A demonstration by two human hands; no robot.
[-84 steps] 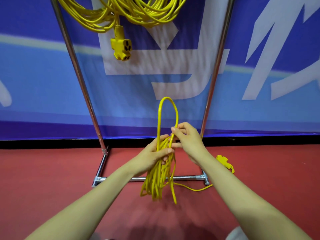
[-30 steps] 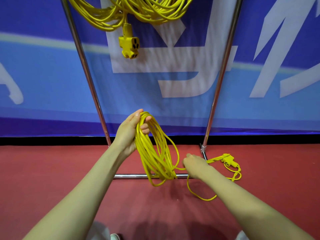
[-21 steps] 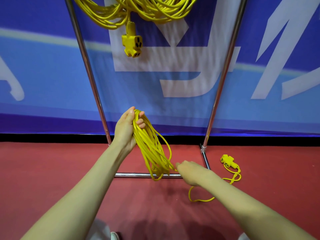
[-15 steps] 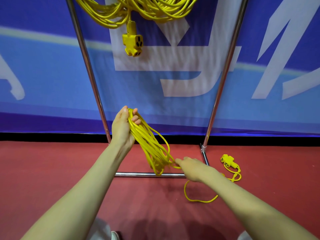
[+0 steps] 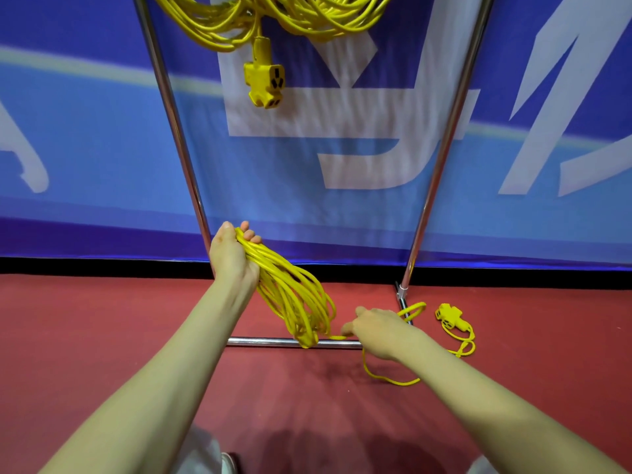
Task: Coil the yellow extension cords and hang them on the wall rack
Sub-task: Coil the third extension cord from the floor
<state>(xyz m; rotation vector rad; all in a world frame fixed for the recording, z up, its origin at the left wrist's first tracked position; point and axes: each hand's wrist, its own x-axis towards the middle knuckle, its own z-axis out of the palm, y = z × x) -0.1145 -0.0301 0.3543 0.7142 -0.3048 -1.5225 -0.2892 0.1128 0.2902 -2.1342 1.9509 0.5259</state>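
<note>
My left hand (image 5: 232, 258) grips the top of a coiled yellow extension cord (image 5: 294, 299), whose loops hang down and to the right over the rack's bottom bar. My right hand (image 5: 379, 331) is low beside the coil's foot and pinches the loose tail of the cord. From that hand the tail loops over the red floor to the cord's yellow socket end (image 5: 449, 314), which lies right of the rack's foot. Several coiled yellow cords (image 5: 273, 18) hang at the top of the rack, with a yellow socket block (image 5: 265, 80) dangling below them.
The metal rack has a left upright (image 5: 171, 124), a right upright (image 5: 444, 145) and a bottom bar (image 5: 266, 342) on the red floor. A blue banner wall (image 5: 85, 148) stands right behind the rack.
The right hand went from the top of the coil down to the floor and took the loose tail. The left hand raised the coil and shifted it left. The tail has been drawn in a little.
</note>
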